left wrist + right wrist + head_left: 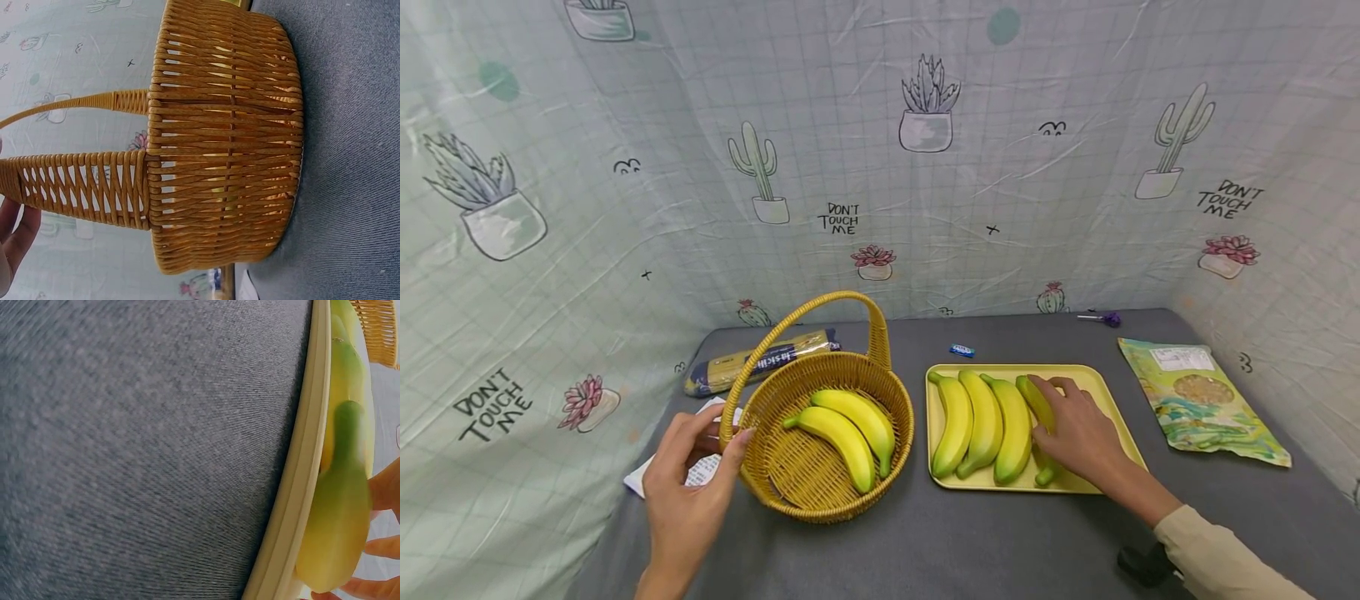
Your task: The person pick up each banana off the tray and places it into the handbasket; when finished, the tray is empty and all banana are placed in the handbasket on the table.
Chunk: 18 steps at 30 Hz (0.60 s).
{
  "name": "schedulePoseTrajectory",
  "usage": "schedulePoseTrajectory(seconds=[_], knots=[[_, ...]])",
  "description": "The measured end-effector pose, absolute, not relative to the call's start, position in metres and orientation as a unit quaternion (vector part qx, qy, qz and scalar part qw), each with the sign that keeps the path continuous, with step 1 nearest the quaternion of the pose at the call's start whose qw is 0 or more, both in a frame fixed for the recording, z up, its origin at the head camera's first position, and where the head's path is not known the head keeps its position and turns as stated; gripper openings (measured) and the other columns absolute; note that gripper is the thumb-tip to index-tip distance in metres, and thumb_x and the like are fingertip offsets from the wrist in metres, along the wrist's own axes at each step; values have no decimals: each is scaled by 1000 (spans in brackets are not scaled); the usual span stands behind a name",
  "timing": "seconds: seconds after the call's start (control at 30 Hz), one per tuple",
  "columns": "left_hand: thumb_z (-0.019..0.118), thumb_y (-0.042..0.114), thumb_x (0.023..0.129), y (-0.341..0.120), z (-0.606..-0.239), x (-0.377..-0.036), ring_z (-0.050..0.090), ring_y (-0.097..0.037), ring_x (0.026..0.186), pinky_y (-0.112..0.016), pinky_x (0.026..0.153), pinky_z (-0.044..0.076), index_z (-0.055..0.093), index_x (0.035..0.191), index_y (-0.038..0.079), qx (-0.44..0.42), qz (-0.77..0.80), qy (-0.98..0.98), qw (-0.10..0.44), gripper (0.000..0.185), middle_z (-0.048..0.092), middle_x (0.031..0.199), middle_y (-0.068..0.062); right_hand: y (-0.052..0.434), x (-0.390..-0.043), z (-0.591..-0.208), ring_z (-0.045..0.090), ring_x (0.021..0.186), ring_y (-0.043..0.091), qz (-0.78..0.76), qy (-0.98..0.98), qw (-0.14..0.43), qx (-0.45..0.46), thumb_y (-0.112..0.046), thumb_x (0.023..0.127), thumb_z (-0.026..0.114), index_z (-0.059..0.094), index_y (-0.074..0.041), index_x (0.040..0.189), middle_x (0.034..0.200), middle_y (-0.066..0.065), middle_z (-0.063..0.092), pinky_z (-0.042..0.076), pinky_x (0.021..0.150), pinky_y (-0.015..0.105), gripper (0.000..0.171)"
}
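A yellow wicker basket (797, 508) with a tall arched handle (808, 312) stands left of centre, two bananas (838, 433) inside. My left hand (688, 487) holds the handle low on its left side, fingers behind it; the left wrist view shows fingers (22, 234) against the handle's woven base. To the right lies a yellow tray (1101, 382) with several bananas (981, 425) side by side. My right hand (1082, 429) grips the rightmost banana (1036, 398), covering its middle. In the right wrist view, fingers and thumb lie along this banana (337, 519), close inside the tray's rim.
Behind the basket lies a pasta packet (763, 362), with printed paper (638, 479) at its left. A small blue packet (962, 351) and a purple-handled tool (1108, 318) lie at the back. A green bag (1206, 400) is on the right; a black object (1142, 567) lies near the right sleeve.
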<state>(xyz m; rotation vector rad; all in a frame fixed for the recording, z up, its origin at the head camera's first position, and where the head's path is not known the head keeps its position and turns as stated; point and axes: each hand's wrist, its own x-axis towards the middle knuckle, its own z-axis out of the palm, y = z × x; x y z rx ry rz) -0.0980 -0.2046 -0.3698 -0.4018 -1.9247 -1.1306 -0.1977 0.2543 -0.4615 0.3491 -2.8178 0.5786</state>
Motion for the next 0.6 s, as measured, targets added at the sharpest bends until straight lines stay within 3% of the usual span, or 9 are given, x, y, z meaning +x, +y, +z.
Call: schedulePoseTrajectory(seconds=[0.6], knots=[[78,-25,77,-204,-365,-97,60,-10,77,-10,73,52,71,119,-10,-169,-454,-769,417,45,60,92,-15,266,-202,-472,57,109,52,196,-970,107,101,-12,84,74,54,-4,149,136,33,52,55,63,62,68]])
